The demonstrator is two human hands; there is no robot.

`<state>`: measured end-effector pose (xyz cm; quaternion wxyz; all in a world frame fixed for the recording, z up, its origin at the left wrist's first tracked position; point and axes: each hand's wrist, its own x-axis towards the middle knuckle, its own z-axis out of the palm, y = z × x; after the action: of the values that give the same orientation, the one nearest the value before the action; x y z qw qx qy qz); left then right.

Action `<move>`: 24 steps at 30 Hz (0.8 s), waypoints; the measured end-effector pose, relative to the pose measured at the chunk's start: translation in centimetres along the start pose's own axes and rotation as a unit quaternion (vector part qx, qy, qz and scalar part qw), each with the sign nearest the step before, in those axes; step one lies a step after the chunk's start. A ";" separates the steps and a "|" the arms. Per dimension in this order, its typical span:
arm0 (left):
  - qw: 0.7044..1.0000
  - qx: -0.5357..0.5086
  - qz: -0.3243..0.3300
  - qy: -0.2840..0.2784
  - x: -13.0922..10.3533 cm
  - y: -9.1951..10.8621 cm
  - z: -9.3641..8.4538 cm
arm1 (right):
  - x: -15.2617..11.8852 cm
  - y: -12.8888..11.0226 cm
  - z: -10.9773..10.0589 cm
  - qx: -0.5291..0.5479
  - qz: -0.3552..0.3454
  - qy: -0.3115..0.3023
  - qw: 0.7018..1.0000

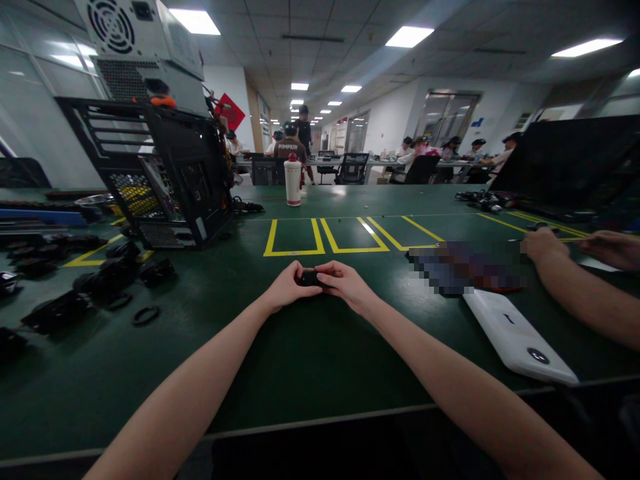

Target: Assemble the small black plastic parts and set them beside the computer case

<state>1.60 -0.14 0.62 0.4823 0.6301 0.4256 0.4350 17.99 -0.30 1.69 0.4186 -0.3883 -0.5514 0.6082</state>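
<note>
Head view: I read the left hand (293,288) and right hand (345,285) with fingers (332,268) pinching a black part (309,277) between them, over the bench (300,363); contact below unclear. Step, I judge: two-handed handling. Next move calls for steady, matched grips.

Held part (309,279) black — table (310,380) green, tape outlines (310,253) yellow — cup (293,185) white, lid (293,158) red.

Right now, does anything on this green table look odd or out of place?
Yes: beyond the right hand, a pixelated patch blots out whatever lies beside the white device. No spill shows.
</note>
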 end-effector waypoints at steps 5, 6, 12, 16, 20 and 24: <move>0.999 0.010 0.028 -0.011 -0.1 0.1 -0.1 | 0.4 0.4 -0.3 -0.018 -0.012 0.004 1.000; 1.000 0.015 0.024 -0.007 -0.1 0.2 -0.1 | 0.3 0.4 -0.4 -0.033 -0.012 -0.001 0.999; 0.999 -0.005 0.026 -0.023 -0.1 0.1 -0.1 | -0.5 -0.4 -0.1 -0.049 0.005 0.000 0.999; 0.999 -0.015 0.029 -0.024 -0.1 0.0 -0.1 | -0.1 -0.1 0.0 -0.023 -0.022 0.015 0.999; 0.999 -0.012 0.027 -0.025 0.0 0.0 -0.1 | 0.3 0.4 -0.3 -0.037 -0.032 0.026 0.998; 0.999 0.003 0.033 -0.009 0.1 -0.2 0.0 | -0.1 0.2 -0.2 -0.052 -0.009 0.008 0.999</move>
<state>1.57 -0.03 0.47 0.4697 0.6491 0.4011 0.4440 18.19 -0.36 1.50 0.4079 -0.4098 -0.5821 0.5717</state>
